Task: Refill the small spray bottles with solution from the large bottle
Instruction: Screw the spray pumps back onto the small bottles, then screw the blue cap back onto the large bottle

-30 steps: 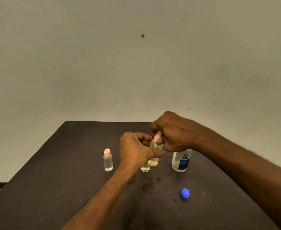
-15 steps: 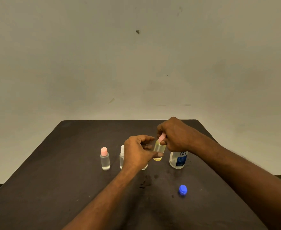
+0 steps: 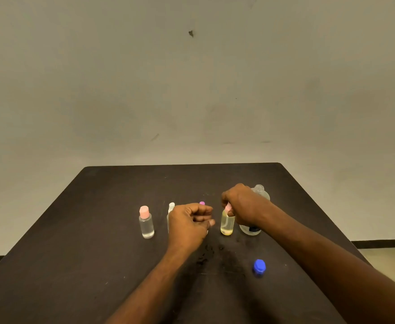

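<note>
Dark table w/ everything on it. Large bottle, uncapped, stands upright at back right, partly hidden behind the right hand. That hand's fingers pinch the pink cap of the yellow bottle, which stands upright on the table. Left hand is just left of it, fingers loosely curled, holding nothing, not touching it. Pink-capped clear bottle stands farther left. Blue cap lies near the front, apart from both hands.

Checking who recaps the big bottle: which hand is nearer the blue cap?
Right. The right hand grips the yellowish bottle's top, beyond the blue cap; the left hand is farther, off to the cap's left.
</note>
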